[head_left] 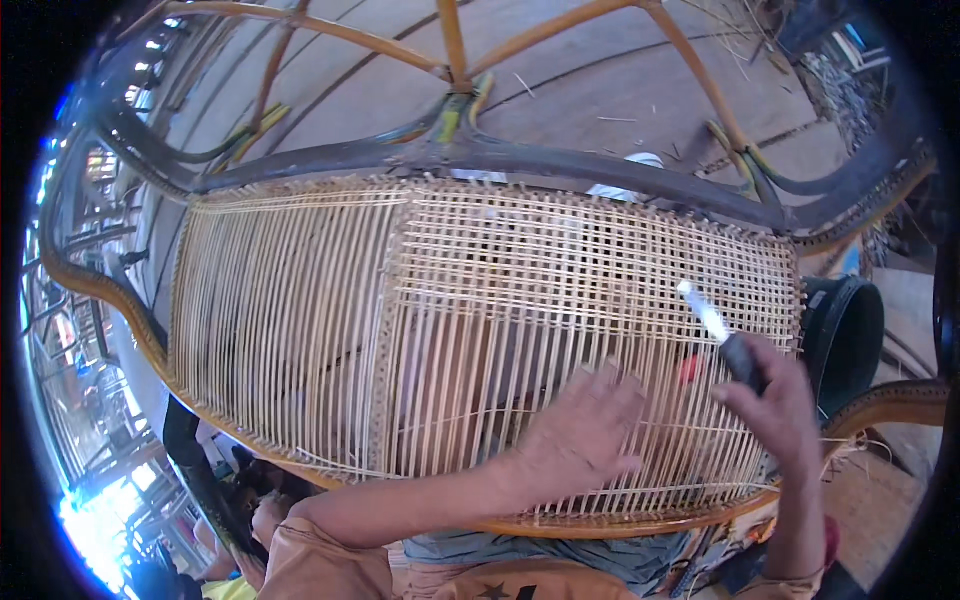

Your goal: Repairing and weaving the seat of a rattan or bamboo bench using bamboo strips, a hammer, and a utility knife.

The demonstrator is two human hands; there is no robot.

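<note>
A long seat frame of bent, dark and brown cane (330,165) lies before me, strung with pale cane strands (270,320). To the right of a divider strip (388,330), the far part is cross-woven into an open grid (560,255). Nearer me only lengthwise strands run, and a thin loose strand (480,413) crosses them toward my left hand. Flat on these strands rests my left hand (585,430), its fingers stretched out. Over the right side my right hand (775,400) grips a knife (722,335) by its dark handle, the shiny blade pointing up and left.
A dark green bucket (850,335) stands beside the frame's right end. Curved cane legs (455,45) rise beyond the far rail. Cane scraps (850,110) lie on the floor at the far right. Something red (690,369) shows through the strands.
</note>
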